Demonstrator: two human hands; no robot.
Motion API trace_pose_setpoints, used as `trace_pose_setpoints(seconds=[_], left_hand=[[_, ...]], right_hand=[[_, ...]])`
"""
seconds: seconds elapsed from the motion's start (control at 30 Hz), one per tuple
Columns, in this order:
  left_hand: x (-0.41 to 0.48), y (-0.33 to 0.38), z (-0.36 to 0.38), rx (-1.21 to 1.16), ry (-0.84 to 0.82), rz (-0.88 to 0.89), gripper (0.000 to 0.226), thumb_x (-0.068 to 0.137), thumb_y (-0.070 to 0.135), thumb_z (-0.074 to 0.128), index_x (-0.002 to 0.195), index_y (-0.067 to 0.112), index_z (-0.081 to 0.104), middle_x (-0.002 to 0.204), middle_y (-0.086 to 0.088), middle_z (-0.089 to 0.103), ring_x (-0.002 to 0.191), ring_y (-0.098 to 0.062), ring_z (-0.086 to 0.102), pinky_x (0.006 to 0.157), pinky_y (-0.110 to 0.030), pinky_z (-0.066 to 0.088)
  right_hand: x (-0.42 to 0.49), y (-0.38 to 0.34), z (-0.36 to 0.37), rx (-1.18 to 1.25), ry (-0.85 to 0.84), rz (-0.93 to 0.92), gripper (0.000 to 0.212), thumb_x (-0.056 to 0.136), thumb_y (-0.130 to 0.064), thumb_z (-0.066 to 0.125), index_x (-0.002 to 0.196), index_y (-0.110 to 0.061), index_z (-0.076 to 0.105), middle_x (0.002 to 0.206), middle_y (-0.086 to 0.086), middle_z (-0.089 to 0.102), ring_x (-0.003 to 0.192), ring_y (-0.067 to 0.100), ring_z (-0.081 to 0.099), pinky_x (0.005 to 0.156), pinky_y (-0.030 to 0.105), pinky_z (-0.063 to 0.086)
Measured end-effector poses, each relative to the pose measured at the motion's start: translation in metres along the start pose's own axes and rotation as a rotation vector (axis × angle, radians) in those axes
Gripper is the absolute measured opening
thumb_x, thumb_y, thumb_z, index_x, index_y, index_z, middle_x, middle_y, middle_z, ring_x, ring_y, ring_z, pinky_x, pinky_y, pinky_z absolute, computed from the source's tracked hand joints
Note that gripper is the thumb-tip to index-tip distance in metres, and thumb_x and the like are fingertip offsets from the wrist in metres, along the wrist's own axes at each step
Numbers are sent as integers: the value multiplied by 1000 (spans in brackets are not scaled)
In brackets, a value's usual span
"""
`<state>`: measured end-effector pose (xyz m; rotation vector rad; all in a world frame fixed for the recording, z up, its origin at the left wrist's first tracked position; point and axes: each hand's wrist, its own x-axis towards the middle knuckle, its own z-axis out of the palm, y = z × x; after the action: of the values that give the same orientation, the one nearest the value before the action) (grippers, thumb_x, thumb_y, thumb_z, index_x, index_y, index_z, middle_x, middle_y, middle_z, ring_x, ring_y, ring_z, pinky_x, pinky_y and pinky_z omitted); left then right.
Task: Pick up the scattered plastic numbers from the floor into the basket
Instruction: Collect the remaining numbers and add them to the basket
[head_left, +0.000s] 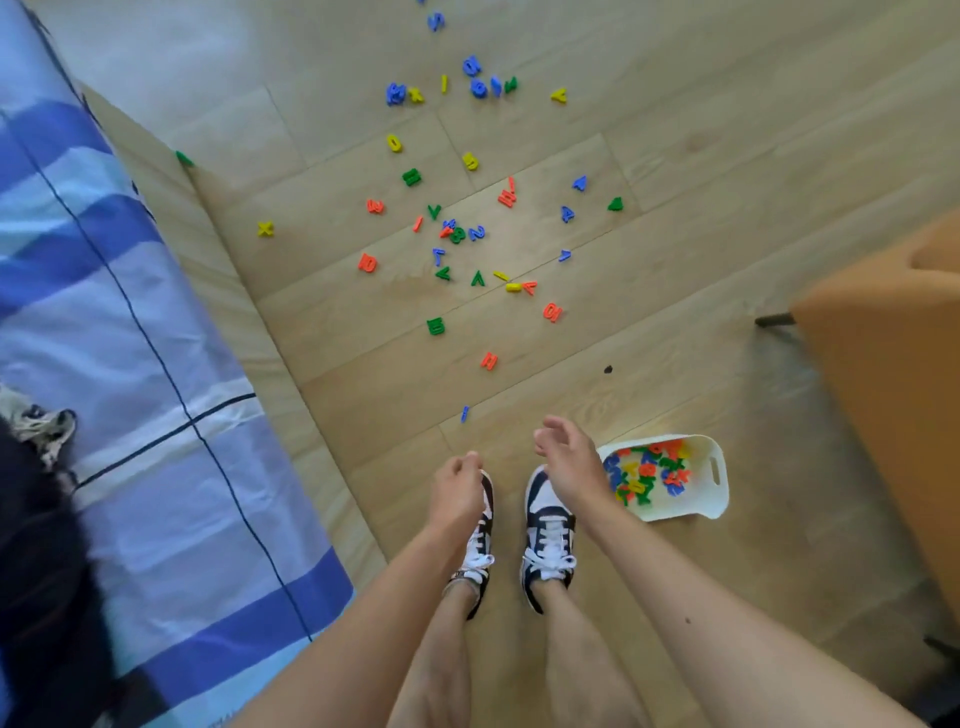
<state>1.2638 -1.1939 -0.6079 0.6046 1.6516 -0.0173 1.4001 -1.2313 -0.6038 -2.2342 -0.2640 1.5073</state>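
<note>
Down low, two hands hang near the basket (675, 512)
Left hand (457, 491) curled, contents unseen; right hand (569, 465) loosely curled, empty; plastic numbers (477, 233) scattered across upper centre

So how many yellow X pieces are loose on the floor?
2. The near yellow X lies alone by the bed frame, left of the scatter; the far yellow X sits beside a blue piece in the top cluster. Others may hide in the basket.

White basket (675, 512), probably blue-striped bedspread (130, 364)
</note>
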Motion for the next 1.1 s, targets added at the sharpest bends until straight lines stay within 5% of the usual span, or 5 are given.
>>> trace_pose_setpoints(seconds=[0.13, 0.37, 0.67, 0.83, 1.1], left_hand=[[27, 8, 0, 74, -37, 52, 25, 97, 30, 47, 100, 10, 63, 87, -2, 62, 80, -18, 58, 82, -36, 50], [163, -7, 11, 531, 29, 345, 12, 86, 22, 53, 89, 16, 63, 77, 1, 64, 90, -27, 59, 82, -40, 50], [320, -78, 41, 1119, 134, 773, 34, 73, 26, 78, 101, 16, 61, 91, -3, 54, 81, -25, 58, 54, -37, 52], [348, -93, 52, 1113, 104, 966, 21, 75, 4, 74, 82, 13, 57, 79, -3, 51, 67, -21, 52, 39, -34, 45], [316, 2, 14, 826, 161, 995, 23, 82, 1, 69, 103, 9, 66, 90, -5, 61, 74, -18, 58, 67, -23, 43]], right_hand=[[34, -22, 10, -132, -10, -46, 39, 96, -27, 56, 134, -18, 53, 114, 1, 59, 103, 19, 58, 90, 34, 47], [170, -17, 39, -367, 3, -299, 40, 84, -13, 64, 124, -15, 59, 109, 4, 61, 89, 19, 62, 89, 40, 53], [326, 41, 82, -1100, -93, -902, 48, 80, -13, 62, 126, -24, 52, 120, -2, 49, 89, 27, 62, 62, 37, 52], [357, 61, 86, -1168, -59, -1111, 34, 79, -5, 63, 110, -16, 60, 105, 3, 55, 87, 22, 55, 57, 30, 43], [373, 48, 71, -1154, -207, -1024, 14, 87, -3, 65, 96, -11, 58, 99, 6, 48, 80, 21, 53, 56, 33, 46]])
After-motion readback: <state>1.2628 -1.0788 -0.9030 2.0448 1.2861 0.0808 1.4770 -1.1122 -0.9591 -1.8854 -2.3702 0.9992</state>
